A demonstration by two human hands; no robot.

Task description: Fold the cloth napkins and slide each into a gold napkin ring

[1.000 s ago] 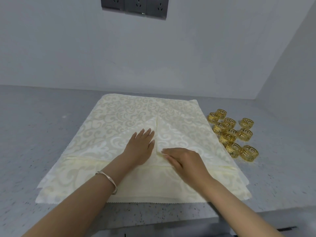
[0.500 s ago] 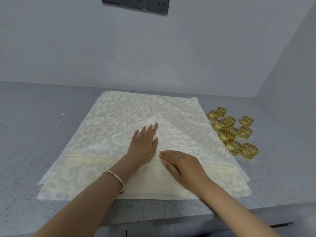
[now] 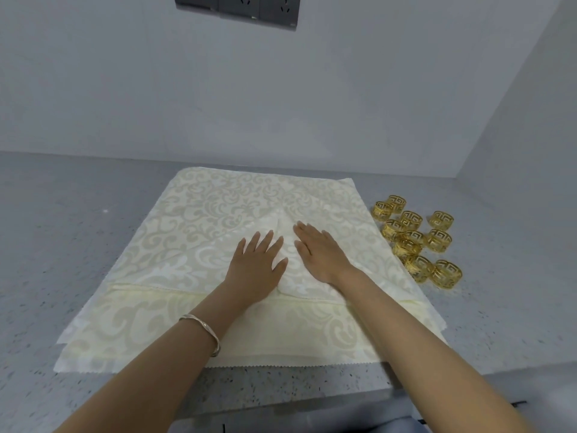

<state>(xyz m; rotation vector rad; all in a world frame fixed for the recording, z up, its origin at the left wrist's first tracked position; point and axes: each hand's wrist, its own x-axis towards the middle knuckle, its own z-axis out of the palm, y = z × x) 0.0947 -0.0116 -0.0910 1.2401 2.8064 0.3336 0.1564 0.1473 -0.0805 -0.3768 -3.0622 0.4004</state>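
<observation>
A stack of cream damask napkins (image 3: 193,232) lies on the grey counter. The top napkin (image 3: 290,276) is folded into a triangle whose tip points away from me, with a centre seam. My left hand (image 3: 256,264) lies flat on the left flap, fingers spread. Flat on the right flap rests my right hand (image 3: 318,251), just right of the seam. Neither hand grips anything. Several gold napkin rings (image 3: 415,239) sit in a cluster to the right of the stack.
The speckled grey counter (image 3: 62,245) runs to a white wall at the back and a side wall at the right. Its front edge (image 3: 312,398) lies just below the napkins. Dark wall sockets (image 3: 237,7) are above.
My right hand slid forward from the lower fold edge up onto the right flap and flattened. My left hand stayed flat on the left flap.
</observation>
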